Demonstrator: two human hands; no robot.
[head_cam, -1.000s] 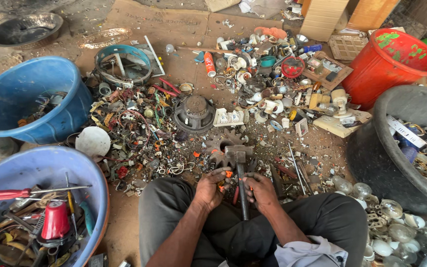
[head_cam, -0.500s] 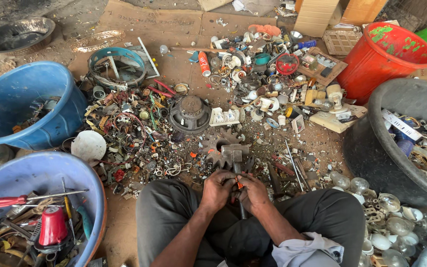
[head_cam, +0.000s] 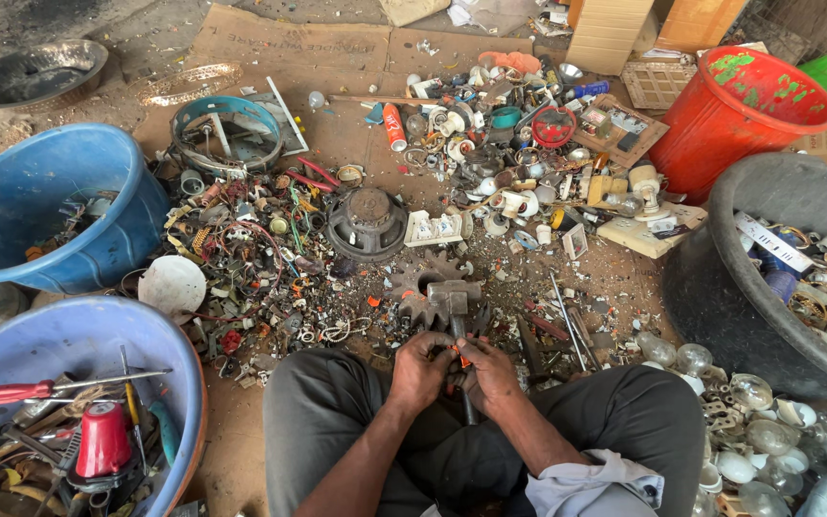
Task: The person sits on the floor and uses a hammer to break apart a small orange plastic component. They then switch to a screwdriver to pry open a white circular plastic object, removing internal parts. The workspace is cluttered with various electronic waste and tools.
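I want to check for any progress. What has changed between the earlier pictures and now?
Very little. The left hand and right hand have drawn closer together around a small orange piece above the hammer. The hammer, the gear beneath it and the tubs stayed in place.

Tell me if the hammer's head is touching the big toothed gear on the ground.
Touching. The head view shows the hammer head lying directly on the toothed gear, overlapping it with no gap.
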